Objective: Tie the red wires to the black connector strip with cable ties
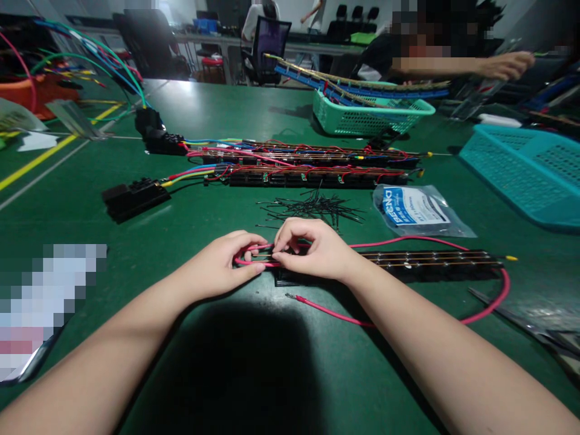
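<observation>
A long black terminal strip (430, 266) with brass bars lies across the green table in front of me. A red wire (493, 302) loops from its left end round to the right and back, its bare tip at the table near my wrist. My left hand (226, 266) pinches the red wire at the strip's left end. My right hand (312, 248) is closed over the same end, fingertips pressed on the wire and strip. Both hands touch each other there.
Several black cable ties (312, 208) lie behind my hands, beside a plastic bag with a blue label (417, 208). Wired strips (312, 166) and black connector blocks (133, 196) sit farther back. A green basket (362, 118), a teal basket (530, 169) and another person's arm (480, 63) are at right.
</observation>
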Demonstrator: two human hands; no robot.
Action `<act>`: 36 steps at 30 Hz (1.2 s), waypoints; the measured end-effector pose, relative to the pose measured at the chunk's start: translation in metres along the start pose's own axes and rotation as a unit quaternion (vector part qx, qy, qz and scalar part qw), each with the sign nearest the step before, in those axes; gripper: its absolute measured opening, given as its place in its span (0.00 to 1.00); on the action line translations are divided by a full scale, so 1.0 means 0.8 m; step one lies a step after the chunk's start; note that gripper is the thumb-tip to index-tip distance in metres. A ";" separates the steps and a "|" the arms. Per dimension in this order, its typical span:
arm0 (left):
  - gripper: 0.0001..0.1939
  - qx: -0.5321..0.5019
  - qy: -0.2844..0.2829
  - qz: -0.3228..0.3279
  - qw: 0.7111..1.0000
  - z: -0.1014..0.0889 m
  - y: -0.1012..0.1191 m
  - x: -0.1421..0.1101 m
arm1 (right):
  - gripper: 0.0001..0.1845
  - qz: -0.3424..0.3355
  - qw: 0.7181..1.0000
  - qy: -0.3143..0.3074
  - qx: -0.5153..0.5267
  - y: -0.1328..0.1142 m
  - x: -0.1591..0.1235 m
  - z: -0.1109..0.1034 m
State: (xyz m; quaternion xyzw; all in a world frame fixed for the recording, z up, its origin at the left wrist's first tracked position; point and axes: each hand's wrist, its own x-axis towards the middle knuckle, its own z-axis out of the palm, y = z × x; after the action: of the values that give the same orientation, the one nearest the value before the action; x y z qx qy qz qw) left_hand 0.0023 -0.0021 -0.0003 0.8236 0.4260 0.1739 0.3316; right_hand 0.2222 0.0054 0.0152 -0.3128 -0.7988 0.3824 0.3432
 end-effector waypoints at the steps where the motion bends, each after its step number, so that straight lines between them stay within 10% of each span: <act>1: 0.21 -0.003 0.000 0.002 1.000 0.000 0.000 0.000 | 0.01 -0.010 1.000 -0.008 -0.016 0.000 0.000 0.000; 25: 0.17 -0.188 -0.043 -0.028 0.981 0.008 -0.010 0.004 | 0.04 -0.042 0.988 -0.072 -0.132 -0.005 -0.002 0.008; 36: 0.14 -0.277 0.048 -0.112 0.953 0.015 -0.003 0.013 | 0.03 -0.032 0.989 -0.080 -0.117 -0.005 -0.001 0.007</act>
State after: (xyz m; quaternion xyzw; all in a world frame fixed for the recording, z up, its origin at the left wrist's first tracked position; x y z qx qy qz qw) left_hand 0.0139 0.0026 -0.0104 0.6370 0.4663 0.2859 0.5432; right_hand 0.2175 0.0009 0.0159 -0.2934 -0.8727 0.2986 0.2513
